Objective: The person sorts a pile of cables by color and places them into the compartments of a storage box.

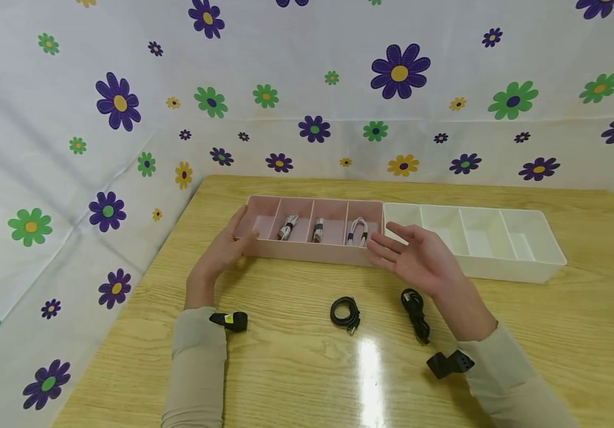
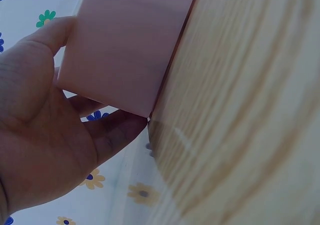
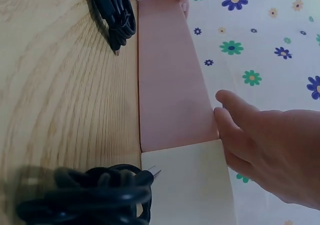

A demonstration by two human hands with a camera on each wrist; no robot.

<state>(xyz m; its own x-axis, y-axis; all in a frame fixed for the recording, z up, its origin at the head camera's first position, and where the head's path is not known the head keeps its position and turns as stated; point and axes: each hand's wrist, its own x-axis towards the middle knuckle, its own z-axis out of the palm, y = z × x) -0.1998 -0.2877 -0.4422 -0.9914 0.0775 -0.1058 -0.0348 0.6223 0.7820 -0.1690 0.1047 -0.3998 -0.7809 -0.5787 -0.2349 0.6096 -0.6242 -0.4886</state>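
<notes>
Centre of the frame, pink tray (image 1: 307, 250): rests on the wooden table (image 1: 280, 333), its right end meeting the white tray (image 1: 504, 268).
Left hand (image 1: 225, 249): at the pink tray's left end, thumb and fingers clamped round it.
Right hand (image 1: 419, 258): right of centre, fingers loose and apart, holding nothing, just beside the seam; whether a fingertip touches the rim, I cannot tell.
White cables (image 1: 287, 228): tied, one in each of the pink tray's second, third and fourth compartments from the left.
Black cables: a coil (image 1: 345, 323) at lower centre and a longer bundle (image 1: 416, 315) right of it, both on the table.
Steadying: probably the step in hand; light, level pressure on the end wall should suit, since a hard push could shove the white tray along.
Seam: best squared with flat fingertips, clear of the looped cable.
</notes>
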